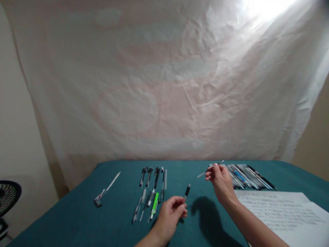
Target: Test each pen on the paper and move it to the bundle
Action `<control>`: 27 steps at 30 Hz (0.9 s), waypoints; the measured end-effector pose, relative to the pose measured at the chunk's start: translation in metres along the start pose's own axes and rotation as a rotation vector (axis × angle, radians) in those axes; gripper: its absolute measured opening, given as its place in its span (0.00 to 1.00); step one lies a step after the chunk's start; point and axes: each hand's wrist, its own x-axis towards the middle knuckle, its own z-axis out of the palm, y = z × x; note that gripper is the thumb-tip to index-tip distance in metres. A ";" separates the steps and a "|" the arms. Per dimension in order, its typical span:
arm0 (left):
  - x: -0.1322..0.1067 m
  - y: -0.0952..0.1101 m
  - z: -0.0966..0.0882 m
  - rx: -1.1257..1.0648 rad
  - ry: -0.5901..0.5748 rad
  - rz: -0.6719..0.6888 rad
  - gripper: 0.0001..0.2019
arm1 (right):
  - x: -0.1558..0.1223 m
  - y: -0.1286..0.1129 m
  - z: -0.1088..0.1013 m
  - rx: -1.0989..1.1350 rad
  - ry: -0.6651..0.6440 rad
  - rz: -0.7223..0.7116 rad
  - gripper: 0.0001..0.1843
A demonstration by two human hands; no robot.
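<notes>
My left hand is closed around a clear-barrelled pen, whose black end points up and away from me. Higher and to the right, my right hand pinches a slim pen between thumb and fingers. This pen is tilted, with a pale, translucent end at lower left and its other end past the fingertips at upper right. Beyond my left hand lie loose pens and caps in rough rows, among them a bright green highlighter. A dense row of pens lies behind my right hand, partly hidden by it.
All this rests on a table with a dark green cloth. Printed or written paper sheets lie at the right, under my right forearm. A white pen-like stick and small pieces lie at the left. A black fan stands beyond the left edge.
</notes>
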 end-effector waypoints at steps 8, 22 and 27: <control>0.002 0.000 0.000 0.029 -0.014 0.006 0.15 | -0.016 0.004 0.011 -0.078 -0.149 -0.025 0.15; 0.001 0.002 -0.002 0.044 -0.057 -0.004 0.15 | -0.012 0.013 0.007 -0.103 -0.159 0.064 0.15; 0.000 0.001 -0.004 0.045 -0.057 -0.019 0.15 | -0.015 0.007 0.009 -0.162 -0.164 0.000 0.14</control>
